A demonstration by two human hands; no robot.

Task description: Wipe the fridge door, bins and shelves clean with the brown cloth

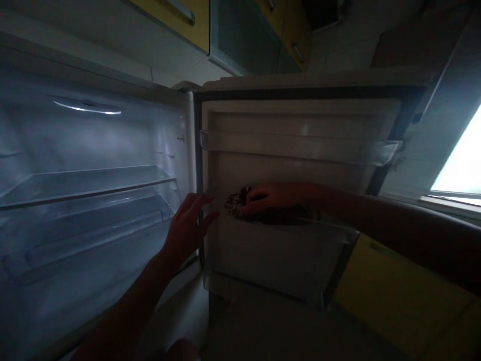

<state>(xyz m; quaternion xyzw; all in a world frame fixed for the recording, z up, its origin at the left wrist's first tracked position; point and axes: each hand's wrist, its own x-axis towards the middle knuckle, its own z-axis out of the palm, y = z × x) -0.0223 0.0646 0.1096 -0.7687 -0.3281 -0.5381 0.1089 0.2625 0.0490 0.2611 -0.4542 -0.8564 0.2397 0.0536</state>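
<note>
My right hand (261,197) is closed on a bunched, patterned cloth (234,204), held at the inner face of the open fridge door (255,175). It is just above the middle clear door shelf (285,235). My left hand (192,215) is by the hinge side of the door, fingers apart and nothing between them. Its fingertips are near the door's dark gasket and shelf end; in the dim light I cannot tell whether they touch. The upper door shelf (296,149) runs above both hands.
To the left, the lit fridge compartment (93,135) has a glass shelf (97,183) and a clear drawer (101,235). Yellow wall cabinets (180,22) hang above the door. A yellow base cabinet (398,296) stands at lower right, with a bright window (462,155) beyond.
</note>
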